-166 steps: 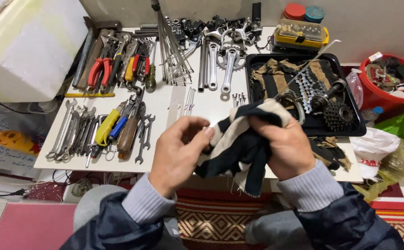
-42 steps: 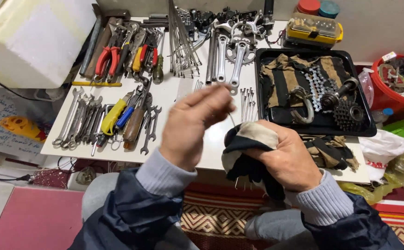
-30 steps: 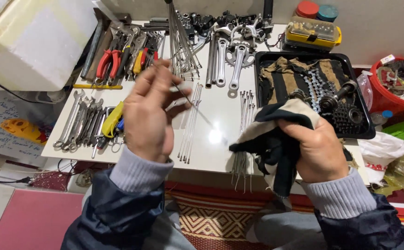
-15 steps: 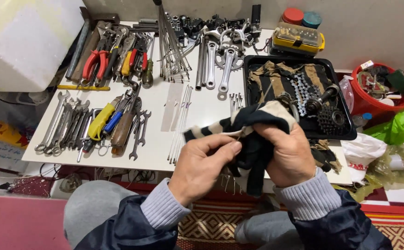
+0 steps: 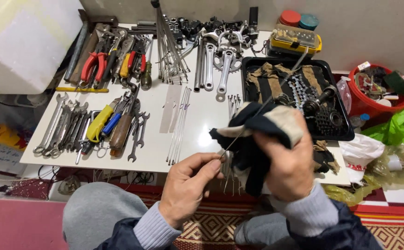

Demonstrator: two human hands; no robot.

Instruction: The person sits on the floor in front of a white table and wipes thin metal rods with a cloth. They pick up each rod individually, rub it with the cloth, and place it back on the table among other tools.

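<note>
Spoke (image 5: pixel 276 92) pinched in left hand (image 5: pixel 188 190) fingertips, right hand (image 5: pixel 287 162) gripping rag (image 5: pixel 253 134) around it

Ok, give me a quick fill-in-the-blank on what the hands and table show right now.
1. The left hand pinches one end of a thin metal ____.
2. The right hand wraps a dark ____ around it.
3. The gear cluster sits in a ____ tray.
4. The pliers have ____ handles.

Missing words: spoke; rag; black; red
</note>
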